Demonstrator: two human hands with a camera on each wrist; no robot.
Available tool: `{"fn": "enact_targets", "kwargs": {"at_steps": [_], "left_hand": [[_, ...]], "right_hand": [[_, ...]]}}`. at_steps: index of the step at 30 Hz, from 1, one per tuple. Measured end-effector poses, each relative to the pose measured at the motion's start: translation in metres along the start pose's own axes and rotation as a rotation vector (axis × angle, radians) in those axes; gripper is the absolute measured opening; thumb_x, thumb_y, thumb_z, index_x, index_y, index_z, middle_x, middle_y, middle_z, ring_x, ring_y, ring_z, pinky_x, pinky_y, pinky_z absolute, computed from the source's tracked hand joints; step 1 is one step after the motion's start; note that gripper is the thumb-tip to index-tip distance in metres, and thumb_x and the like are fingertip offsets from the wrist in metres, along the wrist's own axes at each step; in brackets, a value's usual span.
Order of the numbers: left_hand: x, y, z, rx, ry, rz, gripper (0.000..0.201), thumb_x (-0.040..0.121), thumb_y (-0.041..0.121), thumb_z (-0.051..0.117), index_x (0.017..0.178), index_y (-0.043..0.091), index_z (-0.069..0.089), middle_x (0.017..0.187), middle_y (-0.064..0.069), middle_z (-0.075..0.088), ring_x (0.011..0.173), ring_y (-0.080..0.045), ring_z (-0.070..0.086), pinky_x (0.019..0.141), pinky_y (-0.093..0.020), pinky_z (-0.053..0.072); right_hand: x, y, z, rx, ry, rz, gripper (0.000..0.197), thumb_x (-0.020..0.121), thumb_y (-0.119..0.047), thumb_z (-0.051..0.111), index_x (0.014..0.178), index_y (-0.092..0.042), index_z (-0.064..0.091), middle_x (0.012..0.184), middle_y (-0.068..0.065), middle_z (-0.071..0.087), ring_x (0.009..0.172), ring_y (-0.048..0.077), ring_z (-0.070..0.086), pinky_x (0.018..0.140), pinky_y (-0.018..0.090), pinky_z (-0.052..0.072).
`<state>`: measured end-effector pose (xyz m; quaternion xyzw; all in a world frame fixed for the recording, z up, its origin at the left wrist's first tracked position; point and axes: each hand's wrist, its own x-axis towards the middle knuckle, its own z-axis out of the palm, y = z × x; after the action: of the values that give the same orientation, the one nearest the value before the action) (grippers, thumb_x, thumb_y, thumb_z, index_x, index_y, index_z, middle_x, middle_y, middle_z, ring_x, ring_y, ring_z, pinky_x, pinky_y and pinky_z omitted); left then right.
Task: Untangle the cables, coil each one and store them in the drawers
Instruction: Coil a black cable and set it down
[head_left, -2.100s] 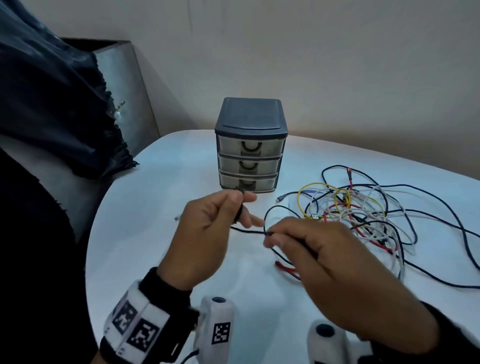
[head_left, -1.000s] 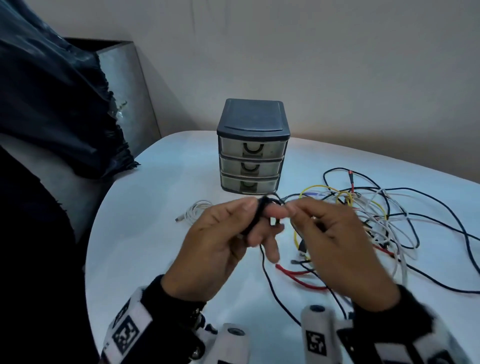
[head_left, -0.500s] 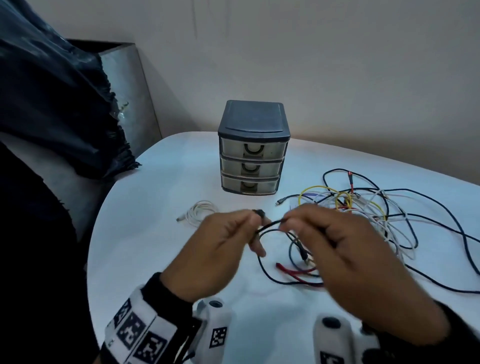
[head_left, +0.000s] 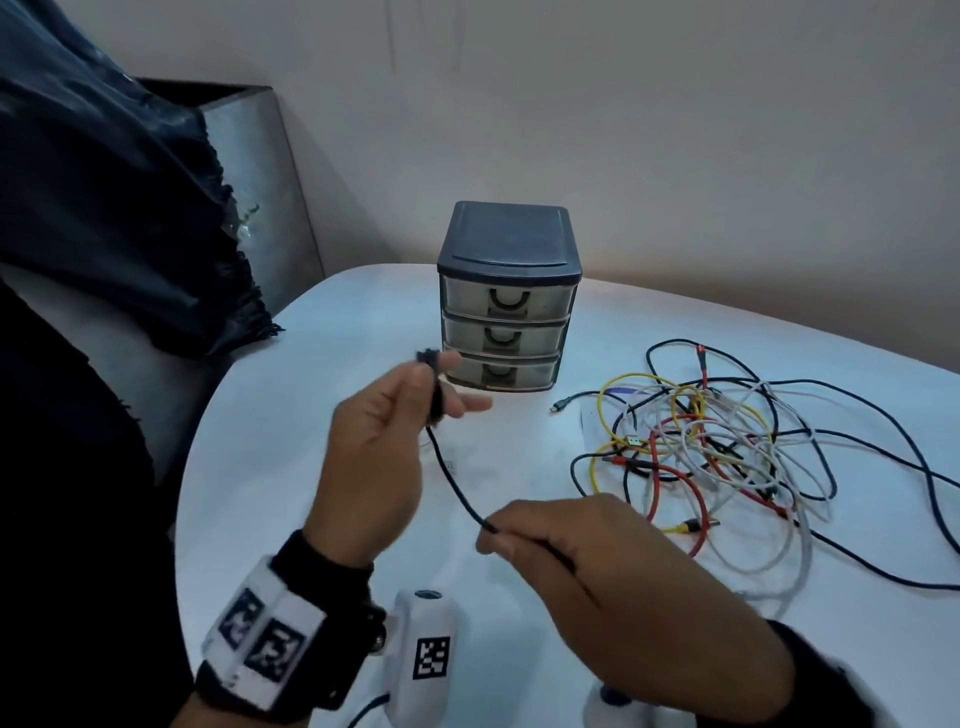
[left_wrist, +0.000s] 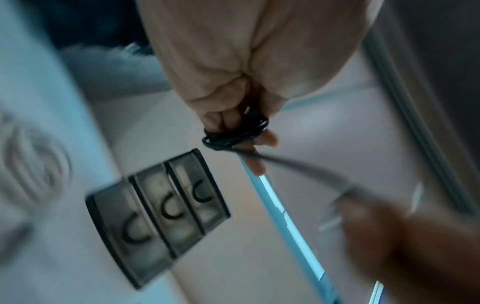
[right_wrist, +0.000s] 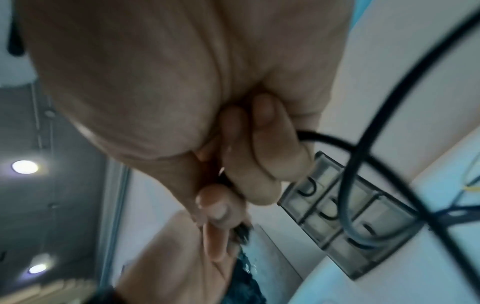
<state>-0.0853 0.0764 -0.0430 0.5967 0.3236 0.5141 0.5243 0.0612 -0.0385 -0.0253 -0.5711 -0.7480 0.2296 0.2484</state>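
A white rounded tabletop (head_left: 311, 467) fills the frame's centre below a plain wall. Left hand (head_left: 374, 457) pinches the coiled black cable (head_left: 457, 488); right hand (head_left: 613, 561) pinches its strand. Drawers (head_left: 506, 301) stand upper centre.

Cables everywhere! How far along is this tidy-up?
Early on. A white cable lies coiled on the table. The left hand holds a black cable partly wound, fed by the right hand. The tangled pile remains, and all three drawers are closed.
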Motion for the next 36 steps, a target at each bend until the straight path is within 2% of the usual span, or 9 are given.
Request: {"fn": "enact_targets", "kwargs": {"at_steps": [4, 8, 11, 14, 18, 23, 28, 33, 36], "left_hand": [[-0.016, -0.007, 0.011, 0.365, -0.355, 0.0, 0.041, 0.099, 0.037, 0.039, 0.08, 0.016, 0.068, 0.072, 0.011, 0.07, 0.081, -0.009, 0.068, 0.086, -0.036, 0.048], [-0.026, 0.013, 0.016, -0.166, -0.581, -0.203, 0.039, 0.099, 0.027, 0.043, 0.094, 0.0, 0.071, 0.059, 0.005, 0.053, 0.059, -0.022, 0.061, 0.084, -0.032, 0.048], [-0.02, 0.025, 0.016, -0.539, -0.46, -0.185, 0.033, 0.095, 0.028, 0.055, 0.097, 0.002, 0.075, 0.056, 0.006, 0.048, 0.055, -0.02, 0.06, 0.086, -0.028, 0.052], [-0.008, 0.025, 0.008, -0.646, -0.155, -0.136, 0.041, 0.097, 0.028, 0.044, 0.099, -0.001, 0.072, 0.06, 0.002, 0.051, 0.066, -0.019, 0.065, 0.086, -0.027, 0.054], [-0.004, 0.007, 0.004, -0.197, -0.066, -0.045, 0.039, 0.101, 0.032, 0.043, 0.095, 0.001, 0.065, 0.076, 0.005, 0.066, 0.087, -0.022, 0.073, 0.088, -0.025, 0.052], [-0.019, 0.002, 0.015, 0.357, -0.348, 0.052, 0.038, 0.1, 0.041, 0.04, 0.07, 0.028, 0.06, 0.078, 0.012, 0.07, 0.086, -0.008, 0.068, 0.086, -0.025, 0.047], [-0.025, 0.019, 0.017, -0.246, -0.568, -0.16, 0.039, 0.099, 0.036, 0.046, 0.09, 0.013, 0.075, 0.058, 0.003, 0.047, 0.055, -0.022, 0.058, 0.08, -0.028, 0.046], [-0.016, 0.027, 0.008, -0.673, -0.395, -0.181, 0.044, 0.089, 0.043, 0.056, 0.095, 0.004, 0.076, 0.054, 0.008, 0.046, 0.048, -0.012, 0.055, 0.083, -0.027, 0.054], [-0.009, 0.033, 0.001, -0.763, -0.181, -0.173, 0.047, 0.094, 0.036, 0.042, 0.09, 0.004, 0.076, 0.056, 0.006, 0.045, 0.053, -0.011, 0.056, 0.084, -0.025, 0.055]], "right_hand": [[-0.008, 0.005, -0.031, 0.075, 0.342, -0.011, 0.021, 0.096, -0.041, 0.046, 0.093, -0.031, 0.064, 0.079, -0.007, 0.066, 0.069, 0.011, 0.06, 0.066, 0.026, 0.048], [0.001, 0.031, -0.034, 0.17, 0.563, 0.069, 0.018, 0.094, -0.041, 0.053, 0.087, -0.033, 0.068, 0.066, 0.005, 0.064, 0.06, 0.026, 0.057, 0.058, 0.035, 0.045], [0.01, 0.041, -0.006, 0.167, 0.429, 0.11, 0.021, 0.1, -0.028, 0.054, 0.085, -0.027, 0.069, 0.053, -0.011, 0.05, 0.047, 0.006, 0.043, 0.05, 0.017, 0.038], [0.007, 0.032, 0.015, 0.089, 0.215, 0.087, 0.021, 0.101, -0.032, 0.051, 0.089, -0.026, 0.067, 0.056, -0.012, 0.051, 0.051, 0.007, 0.044, 0.055, 0.022, 0.038], [-0.004, 0.003, 0.005, 0.011, 0.013, -0.033, 0.028, 0.102, -0.038, 0.043, 0.092, -0.02, 0.062, 0.061, -0.008, 0.049, 0.056, 0.009, 0.044, 0.055, 0.02, 0.031], [-0.014, -0.003, -0.036, 0.07, 0.356, -0.034, 0.02, 0.093, -0.046, 0.045, 0.091, -0.036, 0.063, 0.067, -0.015, 0.063, 0.058, 0.006, 0.056, 0.057, 0.018, 0.042], [-0.002, 0.022, -0.036, 0.255, 0.605, 0.044, 0.022, 0.087, -0.049, 0.053, 0.084, -0.034, 0.07, 0.064, 0.013, 0.061, 0.06, 0.033, 0.054, 0.056, 0.04, 0.045], [0.012, 0.038, 0.007, 0.365, 0.313, 0.163, 0.02, 0.099, -0.033, 0.056, 0.084, -0.031, 0.071, 0.051, 0.0, 0.04, 0.046, 0.014, 0.03, 0.049, 0.023, 0.028], [0.009, 0.031, 0.021, 0.268, 0.115, 0.143, 0.021, 0.1, -0.029, 0.054, 0.091, -0.025, 0.072, 0.054, -0.006, 0.052, 0.045, 0.006, 0.037, 0.05, 0.016, 0.029]]}}
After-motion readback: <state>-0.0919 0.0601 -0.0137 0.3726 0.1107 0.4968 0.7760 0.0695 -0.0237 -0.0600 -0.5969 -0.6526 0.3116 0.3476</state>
